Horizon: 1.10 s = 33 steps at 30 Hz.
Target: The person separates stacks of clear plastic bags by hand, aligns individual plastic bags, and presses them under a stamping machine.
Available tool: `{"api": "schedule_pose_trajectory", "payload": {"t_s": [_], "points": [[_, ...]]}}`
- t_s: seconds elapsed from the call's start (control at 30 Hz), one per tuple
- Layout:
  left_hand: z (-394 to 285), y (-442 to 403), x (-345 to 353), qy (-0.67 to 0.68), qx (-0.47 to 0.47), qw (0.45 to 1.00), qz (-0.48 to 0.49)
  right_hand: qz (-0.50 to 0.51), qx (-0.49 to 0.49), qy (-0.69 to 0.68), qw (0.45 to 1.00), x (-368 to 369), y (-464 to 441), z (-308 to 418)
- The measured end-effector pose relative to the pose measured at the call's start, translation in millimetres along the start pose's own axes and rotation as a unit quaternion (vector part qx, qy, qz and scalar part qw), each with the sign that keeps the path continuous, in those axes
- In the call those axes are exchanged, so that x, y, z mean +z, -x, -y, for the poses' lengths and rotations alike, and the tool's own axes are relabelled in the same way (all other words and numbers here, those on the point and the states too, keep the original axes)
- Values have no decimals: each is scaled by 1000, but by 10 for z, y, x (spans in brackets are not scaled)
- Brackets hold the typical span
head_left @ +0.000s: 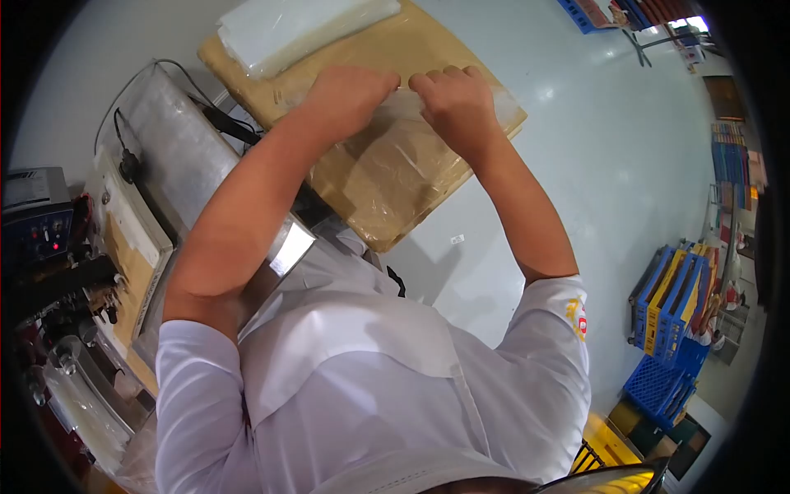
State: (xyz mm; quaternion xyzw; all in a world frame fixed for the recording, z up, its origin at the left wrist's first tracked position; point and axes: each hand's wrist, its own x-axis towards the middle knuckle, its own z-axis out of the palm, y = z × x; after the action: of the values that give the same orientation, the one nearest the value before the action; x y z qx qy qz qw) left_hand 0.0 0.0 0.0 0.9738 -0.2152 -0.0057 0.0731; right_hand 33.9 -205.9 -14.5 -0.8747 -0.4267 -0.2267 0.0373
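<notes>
A thin clear plastic bag point(393, 169), wrinkled and shiny, hangs over a brown-covered surface point(374, 230). My left hand point(350, 99) is closed on its far edge, fingertips pinched together. Close beside it, my right hand point(457, 107) grips the same edge with curled fingers. A small gap separates the two hands. Beyond them, a folded stack of whitish plastic point(304, 33) lies on the far end of the brown surface. The fingertips are partly hidden, and I cannot tell whether the bag's mouth is parted.
On the left stands a metal-topped bench point(177, 123) with a black cable and plug point(129, 165). A machine with a control panel point(37, 230) sits farther left. Blue and yellow crates point(671, 296) are stacked at the right on the pale floor point(592, 165).
</notes>
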Motion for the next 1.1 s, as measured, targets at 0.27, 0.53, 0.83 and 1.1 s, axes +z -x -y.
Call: {"api": "schedule_pose_trajectory", "payload": {"t_s": [0.27,0.53,0.83,1.1], "points": [[19,0,-33,27,3,996,79,21,4,-33,999,-56,32,-36],[234,22,212,99,-25,995,-13,-12,137,-181,974,-414,111,-97],[-99,60,9,96,-37,991,83,-296,444,-631,563,59,1124,-190],[-67,14,100,91,-6,991,101,-293,412,-670,543,452,853,-105]]}}
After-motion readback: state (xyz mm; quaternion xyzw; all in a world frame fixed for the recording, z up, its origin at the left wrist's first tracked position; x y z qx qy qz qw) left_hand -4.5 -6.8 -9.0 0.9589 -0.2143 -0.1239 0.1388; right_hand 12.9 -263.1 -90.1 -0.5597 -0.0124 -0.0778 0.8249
